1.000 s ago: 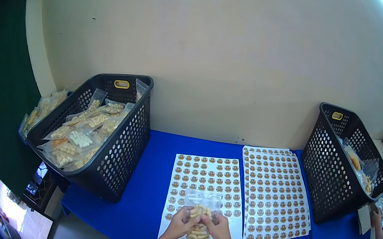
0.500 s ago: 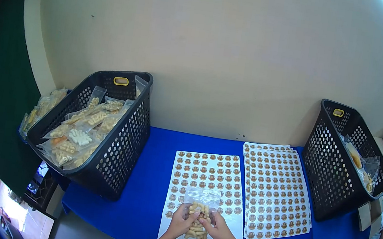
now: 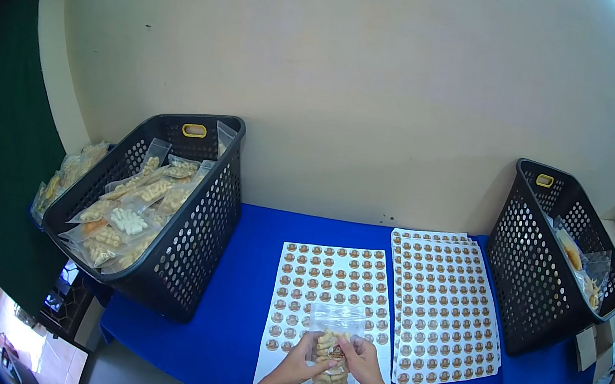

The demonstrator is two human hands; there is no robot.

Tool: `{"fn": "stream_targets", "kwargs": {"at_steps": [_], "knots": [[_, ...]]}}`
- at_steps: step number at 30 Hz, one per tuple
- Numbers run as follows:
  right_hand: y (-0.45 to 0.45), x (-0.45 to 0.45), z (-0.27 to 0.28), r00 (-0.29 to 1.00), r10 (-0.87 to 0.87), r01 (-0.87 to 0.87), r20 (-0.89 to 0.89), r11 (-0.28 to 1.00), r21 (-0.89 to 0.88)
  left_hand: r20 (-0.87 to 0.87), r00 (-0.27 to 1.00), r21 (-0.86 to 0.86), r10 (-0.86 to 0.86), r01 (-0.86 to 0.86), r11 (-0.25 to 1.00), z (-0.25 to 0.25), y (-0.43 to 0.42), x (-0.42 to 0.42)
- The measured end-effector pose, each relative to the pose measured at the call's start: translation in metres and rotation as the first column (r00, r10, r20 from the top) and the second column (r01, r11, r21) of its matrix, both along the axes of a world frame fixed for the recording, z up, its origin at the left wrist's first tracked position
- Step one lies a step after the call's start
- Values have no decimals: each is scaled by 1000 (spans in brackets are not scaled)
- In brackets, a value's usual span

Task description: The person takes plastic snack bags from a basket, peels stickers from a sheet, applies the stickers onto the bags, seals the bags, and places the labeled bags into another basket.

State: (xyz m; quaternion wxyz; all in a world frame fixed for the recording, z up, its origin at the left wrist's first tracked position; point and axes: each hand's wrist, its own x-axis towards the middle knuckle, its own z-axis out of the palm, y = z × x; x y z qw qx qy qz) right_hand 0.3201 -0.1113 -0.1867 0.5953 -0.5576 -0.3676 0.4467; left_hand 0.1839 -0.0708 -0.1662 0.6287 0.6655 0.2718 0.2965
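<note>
blue cloth (image 3: 249,278): beneath sticker sheet (image 3: 333,277)
left hand (image 3: 296,364), right hand (image 3: 365,364): closed on snack bag (image 3: 327,343)
step: seemingly pressing sticker (image 3: 337,353)
calls for: even thumb pressure

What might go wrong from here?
The round sticker could wrinkle or lift, since the clear bag looks lumpy beneath it. The snack pieces might break if the left hand and right hand press too hard. The snack bags are heaped in the left black basket, so one might slip over its rim.
</note>
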Motion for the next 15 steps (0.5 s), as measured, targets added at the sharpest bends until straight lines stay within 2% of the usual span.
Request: {"fn": "stream_targets", "kwargs": {"at_steps": [1, 2, 3, 4, 5, 6, 7, 9, 10, 12, 15], "knots": [[-2, 0, 6, 1000, 0, 0, -1, 1000, -1, -115, 993, 75, 27, -18, 997, 5, 1, -2], [-5, 0, 18, 997, 73, -72, 24, 997, -28, -225, 972, 151, 60, -26, 988, 7, 2, -3], [-7, 0, 27, 988, 147, -144, 47, 988, -56, -225, 973, 150, 58, -24, 988, -1, 7, -3], [-7, 0, 25, 988, 146, -143, 46, 988, -56, -1, 987, -20, 160, -160, 987, -15, 15, -3], [-8, 0, 20, 951, 264, -255, 161, 964, -77, 202, 935, -214, 290, -247, 945, -25, 20, -4], [-8, 0, 15, 887, 375, -358, 270, 927, -111, 133, 907, -389, 400, -324, 862, -19, 24, -6], [-9, 1, 12, 797, 477, -452, 372, 878, -158, 134, 907, -389, 399, -322, 863, -16, 25, -8], [-10, -2, 10, 743, 539, -517, 398, 839, -171, 120, 907, -403, 405, -328, 854, -11, 25, -11], [-9, -5, 11, 741, 541, -520, 398, 837, -170, 100, 927, -336, 361, -310, 889, -8, 24, -11], [-9, -12, 15, 933, 265, -280, 243, 959, 30, 41, 943, -298, 331, -304, 905, -8, 17, -9], [-6, -2, 7, 935, 257, -279, 244, 958, 59, -52, 965, -247, 257, -262, 933, -6, 8, -4]]}}
